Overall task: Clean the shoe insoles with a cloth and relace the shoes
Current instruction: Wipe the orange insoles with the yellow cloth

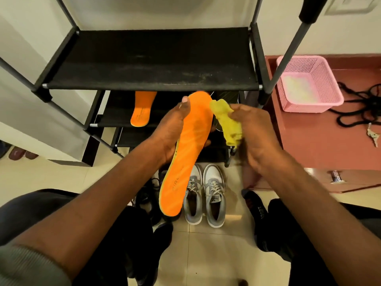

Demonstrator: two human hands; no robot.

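My left hand (168, 133) grips a long orange insole (186, 153) by its middle, thumb on the top face, toe end pointing away from me. My right hand (253, 137) holds a crumpled yellow cloth (225, 120) against the insole's right edge near the toe. A second orange insole (142, 109) lies on the lower shelf of the black shoe rack (152, 62). On the floor below stand a pair of grey and white laced sneakers (204, 197). Black shoes (148, 195) sit left of them, partly hidden by the insole.
A pink plastic basket (309, 83) sits on a red-brown surface at the right, with black laces (362, 104) and keys (373, 136) beside it. My socked feet (261, 219) rest on the tiled floor. Dark red slippers (20, 154) lie at the far left.
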